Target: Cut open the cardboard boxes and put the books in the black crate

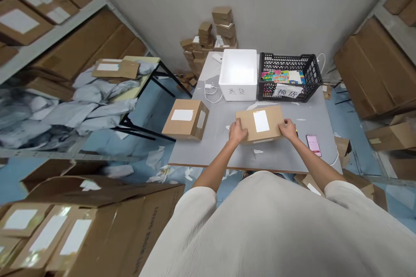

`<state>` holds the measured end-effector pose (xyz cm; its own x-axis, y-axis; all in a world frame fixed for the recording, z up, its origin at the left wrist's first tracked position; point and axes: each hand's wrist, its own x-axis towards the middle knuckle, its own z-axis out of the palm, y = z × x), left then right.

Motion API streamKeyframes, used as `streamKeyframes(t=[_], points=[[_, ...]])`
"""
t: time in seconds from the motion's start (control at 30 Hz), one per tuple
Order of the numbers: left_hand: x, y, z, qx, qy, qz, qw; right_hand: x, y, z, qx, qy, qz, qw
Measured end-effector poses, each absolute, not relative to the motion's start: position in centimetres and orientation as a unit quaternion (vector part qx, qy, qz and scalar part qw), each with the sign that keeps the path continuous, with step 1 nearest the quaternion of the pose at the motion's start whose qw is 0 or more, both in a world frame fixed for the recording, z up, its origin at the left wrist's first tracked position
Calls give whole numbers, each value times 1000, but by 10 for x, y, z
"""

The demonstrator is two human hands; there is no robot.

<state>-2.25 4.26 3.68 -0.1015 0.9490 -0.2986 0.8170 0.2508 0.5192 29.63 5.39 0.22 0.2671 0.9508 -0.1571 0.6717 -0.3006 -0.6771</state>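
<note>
A flat brown cardboard box [260,123] with a white label lies on the grey table [221,147] in front of me. My left hand [237,132] grips its left edge, fingers curled over it. My right hand [287,129] grips the right edge the same way. A second, taller brown box [186,118] with a white label stands at the table's left edge, apart from both hands.
A white foam box [238,73] and a black plastic crate [289,77] stand at the table's back. A phone [313,144] lies at the right. Cardboard boxes fill shelves on both sides; an open carton [97,220] sits at my lower left. Grey mail bags [81,104] cover a side table.
</note>
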Motion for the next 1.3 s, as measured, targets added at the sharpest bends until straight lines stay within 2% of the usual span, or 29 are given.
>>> streamKeyframes(t=[0.2,0.37,0.67,0.87,1.17,1.3], points=[[-37,45,25,644,688,69,327,281,10,-1,-797,-456,314,243],[-45,45,11,628,677,98,371,284,-1,-2,-787,-437,349,259],[-46,81,12,569,688,195,406,294,46,2,-758,-439,375,305],[-39,95,16,534,660,197,490,287,66,4,-734,-426,427,311],[-30,96,36,491,704,283,429,299,61,19,-750,-425,348,369],[-24,92,42,510,716,270,393,302,57,16,-777,-425,286,365]])
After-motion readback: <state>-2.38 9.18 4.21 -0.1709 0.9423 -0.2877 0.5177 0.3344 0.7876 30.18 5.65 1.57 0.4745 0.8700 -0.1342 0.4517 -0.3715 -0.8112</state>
